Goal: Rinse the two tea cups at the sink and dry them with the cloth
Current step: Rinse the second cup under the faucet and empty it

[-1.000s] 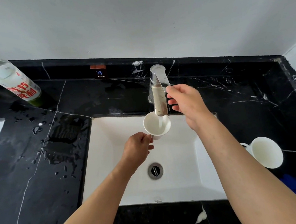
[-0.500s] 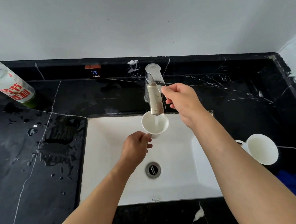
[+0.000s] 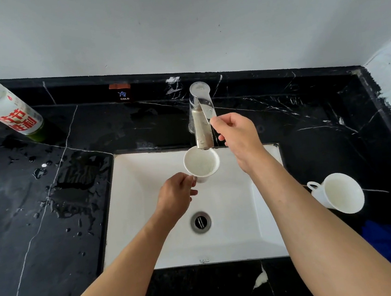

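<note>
The left hand [image 3: 174,197] is closed around the handle side of a white tea cup [image 3: 201,163], holding it upright over the white sink [image 3: 137,202], directly beneath the spout of the chrome faucet [image 3: 201,125]. The cup is plain, glossy white, round-rimmed and tapering toward its base; its handle is hidden behind the fingers. Its inside looks wet and frothy with water. The right hand [image 3: 235,135] pinches the tip of the faucet lever [image 3: 205,103] between thumb and forefinger, the other fingers curled beneath.

Below the cup, the round metal drain [image 3: 200,222] sits in the basin floor. The second tea cup [image 3: 339,193], also plain white with a small looped handle pointing left, stands on the black marble counter [image 3: 56,259] just right of the sink, its mouth tipped toward the camera in this wide view. A blue cloth [image 3: 390,245] lies on the counter near it, toward the front edge. Water drops and puddles spread across the counter left of the sink. A clear bottle with red characters [image 3: 7,112] stands at the back left, and a small "COLD" label [image 3: 124,95] sits on the backsplash.
</note>
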